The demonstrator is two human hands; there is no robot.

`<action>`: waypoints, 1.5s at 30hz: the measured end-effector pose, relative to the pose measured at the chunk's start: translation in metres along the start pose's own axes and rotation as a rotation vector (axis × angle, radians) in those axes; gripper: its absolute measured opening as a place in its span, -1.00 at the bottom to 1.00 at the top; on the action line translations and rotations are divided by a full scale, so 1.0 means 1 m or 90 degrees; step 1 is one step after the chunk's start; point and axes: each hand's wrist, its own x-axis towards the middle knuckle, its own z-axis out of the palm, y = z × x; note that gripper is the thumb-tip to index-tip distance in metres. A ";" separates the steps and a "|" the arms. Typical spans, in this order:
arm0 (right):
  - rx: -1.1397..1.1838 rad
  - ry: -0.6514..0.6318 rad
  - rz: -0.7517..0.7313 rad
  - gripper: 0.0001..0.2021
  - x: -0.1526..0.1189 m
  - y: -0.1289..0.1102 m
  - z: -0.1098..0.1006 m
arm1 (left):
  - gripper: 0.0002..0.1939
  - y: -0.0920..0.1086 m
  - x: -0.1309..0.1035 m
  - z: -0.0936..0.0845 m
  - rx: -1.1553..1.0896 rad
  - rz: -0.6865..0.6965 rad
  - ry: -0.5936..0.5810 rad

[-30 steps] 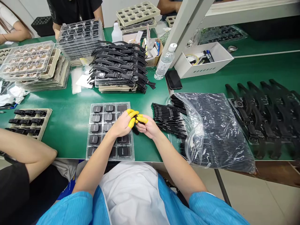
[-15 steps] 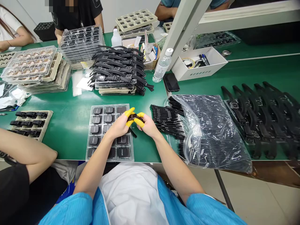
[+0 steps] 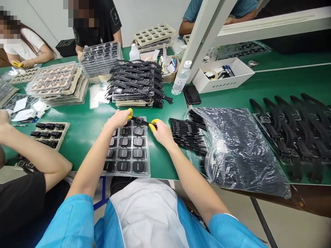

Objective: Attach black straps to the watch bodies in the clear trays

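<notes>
Stretched between my two hands is a black watch (image 3: pixel 139 120) with its strap laid out to both sides, its underside with a round sensor facing up. My left hand (image 3: pixel 121 118), in yellow finger cots, pinches one strap end. The other strap end is pinched by my right hand (image 3: pixel 160 131), also in yellow finger cots. Right below the watch lies a clear plastic tray (image 3: pixel 148 162) of square black watch cases, partly hidden by my left forearm. Beside my right hand is a fanned pile of black straps (image 3: pixel 184 132).
A clear bag of straps (image 3: pixel 243 148) lies right, with strapped watches (image 3: pixel 287 131) beyond. Ahead are stacked watches (image 3: pixel 137 81), a water bottle (image 3: pixel 181 78), a phone (image 3: pixel 191 94) and a white box (image 3: pixel 224 81). A co-worker's arm (image 3: pixel 38 151) reaches in at left.
My hands have moved apart, and the watch that was folded between my fingers is now drawn out lengthwise with its underside up. The camera view has shifted slightly.
</notes>
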 end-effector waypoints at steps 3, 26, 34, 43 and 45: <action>-0.115 -0.051 0.014 -0.71 0.006 -0.007 -0.005 | -0.75 -0.003 0.005 0.007 0.003 0.013 -0.005; -0.271 -0.036 0.225 -0.67 0.013 0.046 -0.065 | -0.71 0.023 -0.036 0.018 0.174 -0.125 0.030; 0.309 0.196 0.048 -0.68 -0.001 0.016 -0.050 | -0.81 0.041 -0.054 0.023 -0.419 -0.151 0.210; 0.753 -0.315 0.061 -0.57 -0.031 -0.045 0.002 | -0.44 0.066 -0.050 0.062 -0.467 0.242 0.247; 0.777 -0.298 0.084 -0.59 -0.031 -0.043 0.003 | -0.40 0.062 -0.052 0.061 -0.455 0.275 0.249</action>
